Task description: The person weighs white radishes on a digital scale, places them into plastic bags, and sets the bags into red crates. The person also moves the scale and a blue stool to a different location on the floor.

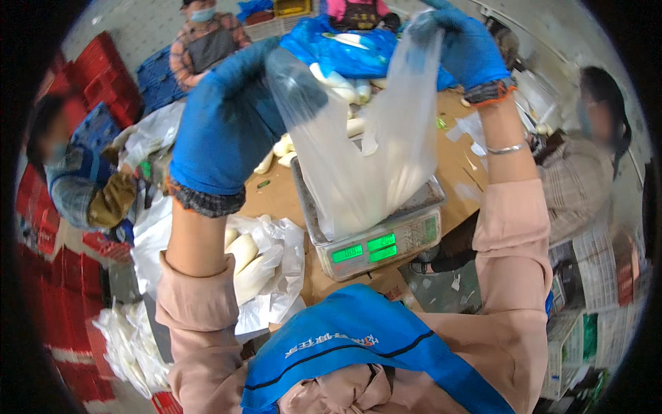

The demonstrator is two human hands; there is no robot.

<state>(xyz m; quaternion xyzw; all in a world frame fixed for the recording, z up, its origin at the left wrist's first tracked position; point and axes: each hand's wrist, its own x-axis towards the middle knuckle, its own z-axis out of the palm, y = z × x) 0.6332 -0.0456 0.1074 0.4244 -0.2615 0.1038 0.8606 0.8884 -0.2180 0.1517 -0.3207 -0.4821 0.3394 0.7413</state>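
Observation:
Both my hands wear blue gloves and pull up the two handles of a translucent white plastic carrier bag (351, 181). My left hand (232, 108) grips the left handle, and my right hand (457, 49) holds the other one higher up. Pale contents show dimly through the film; I cannot tell exactly what they are. The bag's bottom is over the metal pan of a digital weighing scale (380, 253) with lit green displays. Whether it rests fully on the pan is unclear. Several peeled pale stem vegetables (284, 147) lie behind the scale.
Left of the scale, an opened plastic bag (289, 243) holds more pale vegetables (251, 266). A blue plastic sheet (357, 52) with vegetables lies across the brown table (460, 150). Co-workers sit around it. Red crates (72, 295) stack at left, white crates (563, 341) at right.

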